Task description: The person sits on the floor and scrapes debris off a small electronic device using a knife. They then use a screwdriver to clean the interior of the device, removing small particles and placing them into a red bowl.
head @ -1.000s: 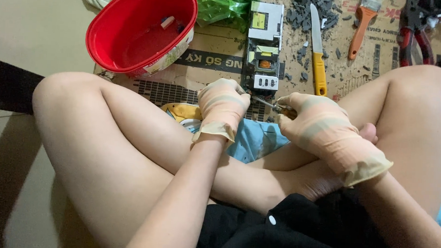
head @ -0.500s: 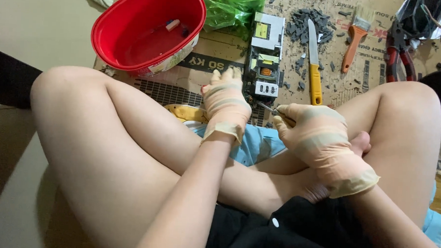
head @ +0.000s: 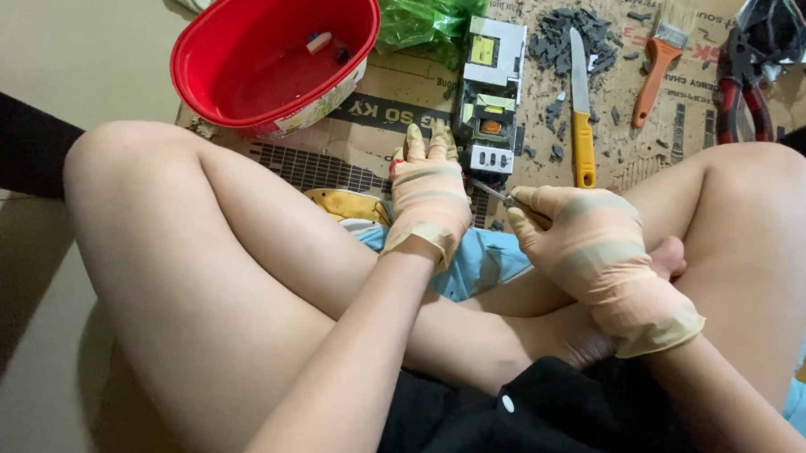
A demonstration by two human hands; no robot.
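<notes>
right hand [head: 590, 233] pinches a thin tool [head: 498, 194], probably touching circuit board [head: 488, 95] beyond left hand [head: 429, 187].

A: Which surfaces look glossy?

B: The red plastic basin [head: 275, 57] is smooth and shiny; the green plastic bag [head: 428, 17] is thin, crinkled and glossy.

A: And the gloves?

B: Both hands, left [head: 429, 193] and right [head: 590, 246], wear matt beige rubber. The right pinches a thin bright metal tool [head: 493, 192].

A: The rest?

B: Matt brown cardboard [head: 380, 118]; a circuit board [head: 490, 96] with bare metal parts; a knife [head: 580, 108] with steel blade and yellow plastic handle; an orange-handled bristle brush [head: 659, 61].
</notes>
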